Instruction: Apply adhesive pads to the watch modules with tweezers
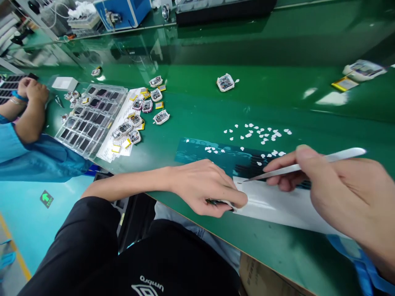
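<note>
My left hand point(205, 187) rests on the green table near its front edge, fingers closed around a small dark-and-white part point(220, 202) pressed at the left end of a white sheet point(277, 207). My right hand point(345, 193) grips silver tweezers point(296, 168), whose tips point left and touch the sheet just beside my left fingers. Behind the sheet lies a dark teal film point(216, 154) dotted with small white stickers point(262, 133), and several more are scattered on the table beyond it.
At the left a clear compartment tray point(89, 117) holds dark parts, with several small white modules point(145, 105) beside it. Another person's arms in blue sleeves point(27, 123) rest there. A lone module point(226, 82) lies mid-table. A blue machine point(123, 12) stands at the back.
</note>
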The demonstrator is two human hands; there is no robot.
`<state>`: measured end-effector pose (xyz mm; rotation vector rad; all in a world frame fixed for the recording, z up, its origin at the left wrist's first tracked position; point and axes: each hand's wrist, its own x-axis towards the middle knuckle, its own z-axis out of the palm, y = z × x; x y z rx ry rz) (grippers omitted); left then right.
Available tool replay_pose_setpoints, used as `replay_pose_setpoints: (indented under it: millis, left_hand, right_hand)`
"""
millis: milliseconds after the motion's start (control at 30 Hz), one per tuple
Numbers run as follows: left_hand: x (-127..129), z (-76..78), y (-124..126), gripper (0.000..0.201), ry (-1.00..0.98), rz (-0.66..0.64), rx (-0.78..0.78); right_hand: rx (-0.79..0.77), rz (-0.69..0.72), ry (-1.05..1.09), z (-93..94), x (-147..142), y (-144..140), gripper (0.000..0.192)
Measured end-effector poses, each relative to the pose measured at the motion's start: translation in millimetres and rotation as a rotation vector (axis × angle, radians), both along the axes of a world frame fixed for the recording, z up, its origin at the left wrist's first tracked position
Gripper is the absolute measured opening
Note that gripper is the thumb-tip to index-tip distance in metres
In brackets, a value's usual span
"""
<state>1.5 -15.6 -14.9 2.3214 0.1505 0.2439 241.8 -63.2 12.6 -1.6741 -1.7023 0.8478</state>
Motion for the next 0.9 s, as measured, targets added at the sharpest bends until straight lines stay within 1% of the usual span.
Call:
replay_pose_setpoints:
  millis: [67, 133, 233, 333, 400, 500, 600, 800, 900]
  left_hand:
    - [1.5, 0.6, 1.5, 0.011, 0.010, -0.001, 0.001]
    - [1.9, 0.4, 2.4, 0.011, -0.045, -0.016, 0.045]
    - [1.5, -0.6, 2.6, 0.012, -0.083, -0.055, 0.138]
    - [1.2, -0.7, 2.7, 0.012, -0.073, -0.063, 0.169]
    - [1.1, 0.1, 3.1, 0.011, -0.081, -0.063, 0.166]
    - [0.3, 1.4, 4.7, 0.011, -0.087, -0.060, 0.150]
    - [-0.8, 2.0, 6.6, 0.012, -0.053, -0.059, 0.119]
    - [0.0, 3.1, 8.2, 0.015, 0.034, -0.052, 0.059]
    - [0.1, 4.0, 8.1, 0.017, 0.068, -0.041, 0.031]
  right_hand:
    - [-0.061, 0.091, -0.007, -3.8, 3.9, 2.5, 0.072]
    - [-0.111, 0.144, -0.004, -6.1, 6.9, 4.1, 0.074]
    - [-0.136, 0.141, 0.007, -5.6, 9.8, 5.2, 0.075]
    - [-0.140, 0.130, 0.030, -3.1, 11.3, 6.4, 0.076]
    - [-0.171, 0.159, 0.067, -1.9, 11.6, 7.7, 0.075]
    - [-0.251, 0.225, 0.138, -1.4, 10.9, 8.9, 0.067]
    - [-0.302, 0.234, 0.195, -3.5, 8.7, 9.0, 0.065]
    - [-0.417, 0.241, 0.284, -10.1, 7.0, 11.8, 0.071]
    - [-0.463, 0.243, 0.300, -10.7, 10.2, 13.2, 0.070]
